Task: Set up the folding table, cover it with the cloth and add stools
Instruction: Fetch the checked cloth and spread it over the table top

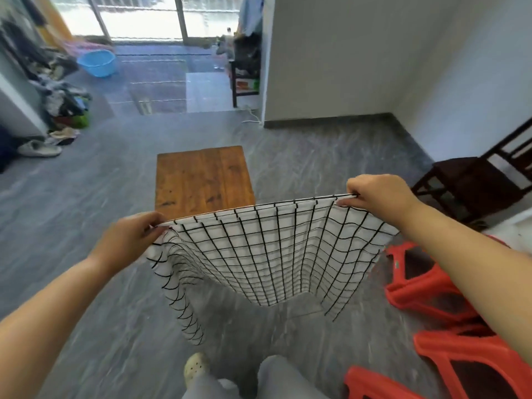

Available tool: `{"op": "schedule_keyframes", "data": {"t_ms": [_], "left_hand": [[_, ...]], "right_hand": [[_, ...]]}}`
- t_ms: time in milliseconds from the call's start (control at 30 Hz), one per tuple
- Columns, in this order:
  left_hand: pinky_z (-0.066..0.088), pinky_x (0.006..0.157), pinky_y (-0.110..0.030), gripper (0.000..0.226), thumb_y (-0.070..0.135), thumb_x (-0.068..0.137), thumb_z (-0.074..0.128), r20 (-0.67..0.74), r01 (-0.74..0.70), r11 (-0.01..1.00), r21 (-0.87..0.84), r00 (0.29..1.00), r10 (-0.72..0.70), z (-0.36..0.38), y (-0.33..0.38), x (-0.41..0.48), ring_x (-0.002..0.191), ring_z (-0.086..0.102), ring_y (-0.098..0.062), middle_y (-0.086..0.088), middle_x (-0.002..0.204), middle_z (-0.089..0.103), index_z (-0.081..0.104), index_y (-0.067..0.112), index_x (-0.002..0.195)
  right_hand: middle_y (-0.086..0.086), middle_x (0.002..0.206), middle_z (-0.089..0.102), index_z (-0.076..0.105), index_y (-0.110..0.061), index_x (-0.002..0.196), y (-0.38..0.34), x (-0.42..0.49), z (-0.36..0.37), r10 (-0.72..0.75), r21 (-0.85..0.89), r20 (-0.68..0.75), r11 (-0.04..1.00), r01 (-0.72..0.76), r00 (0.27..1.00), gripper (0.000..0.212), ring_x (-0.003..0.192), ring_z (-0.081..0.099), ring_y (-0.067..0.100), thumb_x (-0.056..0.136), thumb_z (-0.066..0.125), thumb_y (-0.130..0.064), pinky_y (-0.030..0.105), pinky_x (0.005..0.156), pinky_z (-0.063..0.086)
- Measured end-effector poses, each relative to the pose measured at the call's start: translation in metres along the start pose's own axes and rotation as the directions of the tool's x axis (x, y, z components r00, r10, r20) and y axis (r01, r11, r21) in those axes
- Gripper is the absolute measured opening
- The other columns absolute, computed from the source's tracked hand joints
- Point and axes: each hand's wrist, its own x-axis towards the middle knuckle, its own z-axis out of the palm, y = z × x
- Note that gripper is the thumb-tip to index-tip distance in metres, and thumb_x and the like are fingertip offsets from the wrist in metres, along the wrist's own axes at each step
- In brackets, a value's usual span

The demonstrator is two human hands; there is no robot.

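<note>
The wooden folding table (pixel 201 177) stands upright on the grey floor ahead of me, its brown top bare. A white cloth (pixel 267 254) with a black grid hangs spread in the air in front of the table's near edge. My left hand (pixel 129 240) pinches the cloth's upper left corner. My right hand (pixel 380 197) pinches its upper right corner, a little higher. The cloth sags between them and hides the table's near edge. Red plastic stools (pixel 426 286) lie on the floor at my right.
A dark wooden chair (pixel 475 182) stands against the right wall. A white wall corner (pixel 331 82) juts out behind the table. Shoes and clothes (pixel 57 110) pile along the left, with a blue basin (pixel 98 63) further back. My legs show at the bottom.
</note>
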Motion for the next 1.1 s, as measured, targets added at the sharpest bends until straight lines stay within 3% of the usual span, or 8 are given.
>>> {"op": "schedule_keyframes", "data": {"t_ms": [133, 267, 400, 500, 567, 700, 933, 1100], "left_hand": [[0.043, 0.058, -0.029, 0.010, 0.034, 0.088, 0.059, 0.045, 0.040, 0.998, 0.056, 0.998, -0.042, -0.044, -0.044, -0.021, 0.068, 0.055, -0.007, 0.017, 0.075, 0.061, 0.057, 0.043, 0.084], [0.042, 0.057, -0.028, 0.013, 0.036, 0.087, 0.061, 0.092, 0.076, 0.993, 0.094, 0.992, -0.085, -0.077, -0.096, -0.036, 0.068, 0.054, 0.003, 0.021, 0.072, 0.060, 0.056, 0.047, 0.082], [0.047, 0.059, -0.029, 0.015, 0.046, 0.085, 0.058, 0.145, 0.121, 0.986, 0.118, 0.980, -0.138, -0.096, -0.143, -0.045, 0.068, 0.057, 0.002, 0.023, 0.069, 0.061, 0.050, 0.055, 0.074], [0.051, 0.062, -0.030, 0.012, 0.046, 0.085, 0.061, 0.169, 0.144, 0.982, 0.125, 0.972, -0.165, -0.102, -0.173, -0.046, 0.070, 0.061, -0.003, 0.021, 0.073, 0.064, 0.054, 0.053, 0.078], [0.049, 0.060, -0.028, 0.004, 0.044, 0.084, 0.063, 0.173, 0.149, 0.981, 0.126, 0.970, -0.170, -0.101, -0.188, -0.041, 0.070, 0.062, -0.005, 0.019, 0.075, 0.065, 0.060, 0.046, 0.084], [0.036, 0.054, -0.025, 0.016, 0.041, 0.083, 0.066, 0.129, 0.137, 0.976, 0.169, 0.979, -0.160, -0.096, -0.204, -0.015, 0.066, 0.056, -0.013, 0.012, 0.072, 0.061, 0.065, 0.025, 0.088], [0.037, 0.057, -0.027, 0.016, 0.039, 0.083, 0.067, 0.185, 0.129, 0.978, 0.166, 0.970, -0.159, -0.084, -0.211, 0.063, 0.067, 0.056, -0.014, 0.011, 0.072, 0.060, 0.066, 0.024, 0.087], [0.041, 0.059, -0.029, 0.016, 0.039, 0.084, 0.066, 0.187, 0.149, 0.970, 0.191, 0.965, -0.185, -0.069, -0.217, 0.133, 0.069, 0.057, -0.014, 0.008, 0.079, 0.067, 0.067, 0.023, 0.089]], "right_hand": [[-0.010, 0.052, 0.029, 0.029, -0.022, 0.060, -0.049, 0.037, 0.010, -0.139, 0.052, -0.090, 0.988, 0.144, 0.986, 0.052, 0.040, 0.030, 0.016, 0.083, 0.035, -0.068, 0.015, 0.042, 0.008], [-0.010, 0.052, 0.030, 0.034, -0.022, 0.057, -0.099, 0.075, 0.026, -0.243, 0.073, -0.157, 0.964, 0.256, 0.957, 0.051, 0.041, 0.030, 0.014, 0.083, 0.039, -0.065, 0.014, 0.042, 0.006], [-0.006, 0.052, 0.051, 0.051, -0.016, 0.060, -0.135, 0.102, 0.046, -0.355, 0.067, -0.168, 0.927, 0.370, 0.920, 0.054, 0.040, 0.049, 0.017, 0.083, 0.039, -0.063, 0.016, 0.040, 0.017], [-0.007, 0.054, 0.051, 0.051, -0.017, 0.061, -0.155, 0.114, 0.060, -0.413, 0.063, -0.169, 0.902, 0.427, 0.895, 0.056, 0.041, 0.050, 0.015, 0.087, 0.034, -0.063, 0.020, 0.041, 0.023], [-0.007, 0.053, 0.049, 0.049, -0.017, 0.061, -0.163, 0.121, 0.068, -0.425, 0.064, -0.165, 0.896, 0.440, 0.890, 0.056, 0.041, 0.050, 0.016, 0.088, 0.033, -0.063, 0.021, 0.042, 0.022], [-0.008, 0.053, 0.046, 0.044, -0.017, 0.060, -0.165, 0.135, 0.077, -0.387, 0.095, -0.181, 0.908, 0.407, 0.904, 0.055, 0.041, 0.042, 0.014, 0.087, 0.035, -0.064, 0.022, 0.042, 0.021], [-0.010, 0.055, 0.035, 0.044, -0.018, 0.062, -0.133, 0.184, 0.094, -0.318, 0.133, -0.143, 0.932, 0.336, 0.937, 0.049, 0.044, 0.033, 0.014, 0.085, 0.040, -0.060, 0.016, 0.040, 0.010], [-0.008, 0.055, 0.045, 0.046, -0.019, 0.065, -0.091, 0.242, 0.121, -0.317, 0.177, -0.099, 0.927, 0.330, 0.943, 0.047, 0.043, 0.038, 0.015, 0.085, 0.040, -0.060, 0.017, 0.040, 0.013]]}}
